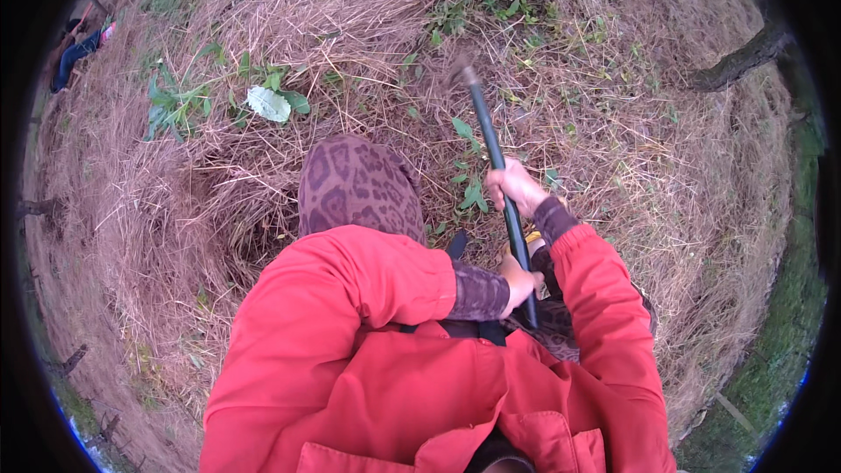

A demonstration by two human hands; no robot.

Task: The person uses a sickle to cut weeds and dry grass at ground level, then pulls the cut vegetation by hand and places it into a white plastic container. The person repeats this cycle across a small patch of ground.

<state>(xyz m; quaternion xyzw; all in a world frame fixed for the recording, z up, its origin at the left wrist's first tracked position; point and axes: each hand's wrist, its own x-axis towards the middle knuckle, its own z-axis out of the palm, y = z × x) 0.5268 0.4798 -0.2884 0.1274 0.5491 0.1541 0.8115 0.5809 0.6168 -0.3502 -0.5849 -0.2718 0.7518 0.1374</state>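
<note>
Both my hands grip a long-handled tool with a dark green handle [487,121]. My right hand [516,188] is closed round the middle of the handle, and my left hand [519,284] holds it near its lower end. The tool's head [462,69] is blurred at the far end, over dry grass below some low green plants [519,10]; its shape cannot be made out. Small leafy plants [470,194] stand just left of the handle. My knee [360,187], in leopard-patterned cloth, is bent to the left of the hands.
Dry cut grass [315,33] covers the ground. Uprooted-looking leafy weeds [177,102] lie at the left, by a pale leaf [269,104]. A tree trunk [739,60] rises at the right. Another person [79,56] is at the far upper left, beside a thin pole. Green growth lines the right edge.
</note>
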